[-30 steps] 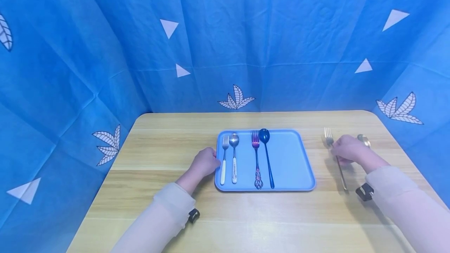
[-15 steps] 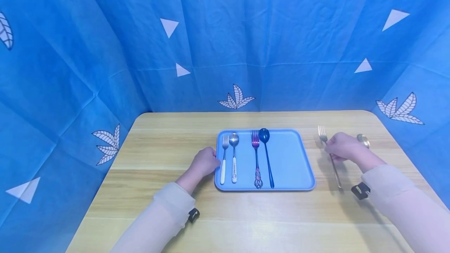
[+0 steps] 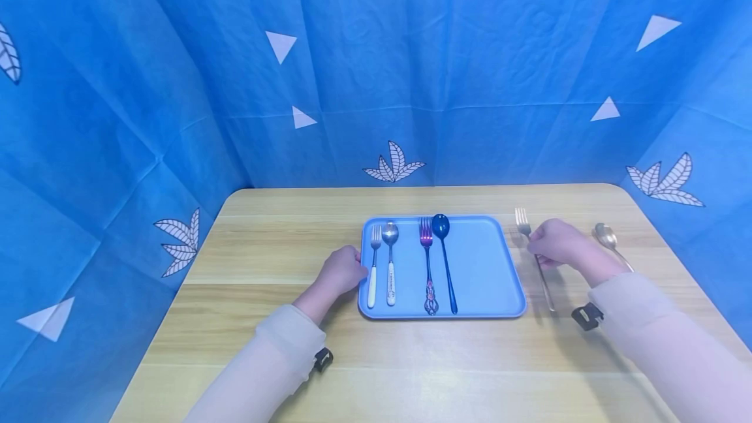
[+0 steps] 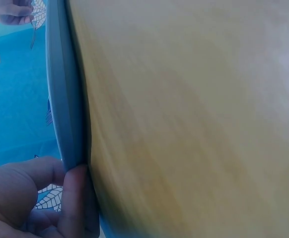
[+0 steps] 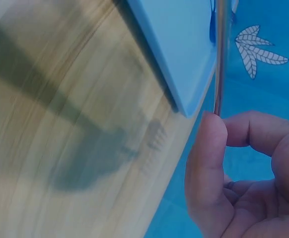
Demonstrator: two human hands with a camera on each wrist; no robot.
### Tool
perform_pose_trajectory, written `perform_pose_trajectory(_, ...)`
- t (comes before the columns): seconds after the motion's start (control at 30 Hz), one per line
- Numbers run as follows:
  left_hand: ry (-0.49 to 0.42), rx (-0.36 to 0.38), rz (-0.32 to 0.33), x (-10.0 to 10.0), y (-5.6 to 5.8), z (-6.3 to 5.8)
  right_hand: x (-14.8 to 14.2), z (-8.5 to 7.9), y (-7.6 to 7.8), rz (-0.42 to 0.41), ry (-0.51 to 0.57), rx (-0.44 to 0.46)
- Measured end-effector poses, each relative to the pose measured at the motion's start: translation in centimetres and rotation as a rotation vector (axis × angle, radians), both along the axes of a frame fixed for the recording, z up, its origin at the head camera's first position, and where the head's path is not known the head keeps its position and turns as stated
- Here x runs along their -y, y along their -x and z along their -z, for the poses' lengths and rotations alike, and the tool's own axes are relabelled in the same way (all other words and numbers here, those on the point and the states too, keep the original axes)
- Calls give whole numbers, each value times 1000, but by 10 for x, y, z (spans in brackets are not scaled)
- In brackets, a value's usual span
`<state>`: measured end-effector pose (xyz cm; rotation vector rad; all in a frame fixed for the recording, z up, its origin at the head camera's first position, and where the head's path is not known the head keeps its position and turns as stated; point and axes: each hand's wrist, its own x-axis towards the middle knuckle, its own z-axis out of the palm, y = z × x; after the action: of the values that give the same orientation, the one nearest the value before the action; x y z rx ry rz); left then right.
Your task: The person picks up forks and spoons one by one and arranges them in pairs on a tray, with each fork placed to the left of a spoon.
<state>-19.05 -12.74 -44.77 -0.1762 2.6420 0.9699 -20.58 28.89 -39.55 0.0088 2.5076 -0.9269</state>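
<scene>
The blue tray (image 3: 483, 266) lies on the table, and my left hand (image 3: 341, 271) pinches its left rim. In the left wrist view thumb and finger (image 4: 74, 198) meet on that rim. On the tray lie a white-handled fork (image 3: 373, 287), a white-handled spoon (image 3: 391, 287), a purple fork (image 3: 428, 266) with an ornate handle and a dark blue spoon (image 3: 447, 266). Right of the tray my right hand (image 3: 555, 242) pinches a gold-toned fork (image 3: 543, 279), tines pointing away. Its handle (image 5: 222, 54) rises from between thumb and finger in the right wrist view.
A gold-toned spoon (image 3: 606, 235) lies on the wooden table (image 3: 258, 247) right of my right hand. A blue curtain (image 3: 499, 83) with leaf prints hangs behind the table and along both sides. My right hand's shadow falls on the wood.
My right hand has carried the gold-toned fork left, closer to the tray. More of the gold-toned spoon shows now. My left hand and the tray stay in place.
</scene>
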Motion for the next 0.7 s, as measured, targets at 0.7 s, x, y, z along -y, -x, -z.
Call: perform_pose_trajectory(0.7, -12, -6, -2, 0, -1, 0, 31, 8, 2, 44, 64, -7)
